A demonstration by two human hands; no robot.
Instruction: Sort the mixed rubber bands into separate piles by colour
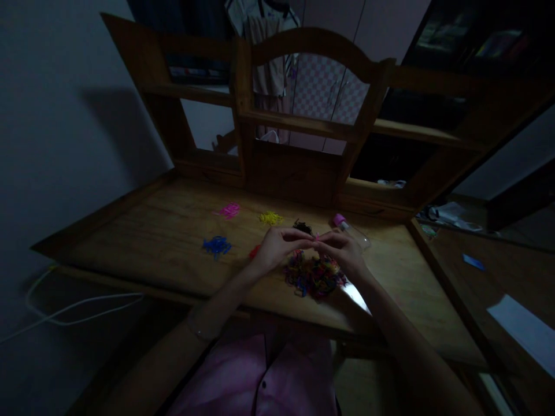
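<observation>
Fingertips of left hand (277,247) and right hand (343,249) are pinching 1 tiny pink rubber band (317,236) together, just above a multicoloured heap of rubber bands (314,278).

Where our left hand (275,247) and right hand (343,252) meet, a pink speck (318,236) shows between the fingertips. It is too small and dim for us to tell what it is, or which of the hands pinches it. The left hand hides most of a red heap (254,252), and the right covers part of the bottle (358,236). The white sheet (524,332) runs off the right edge.
</observation>
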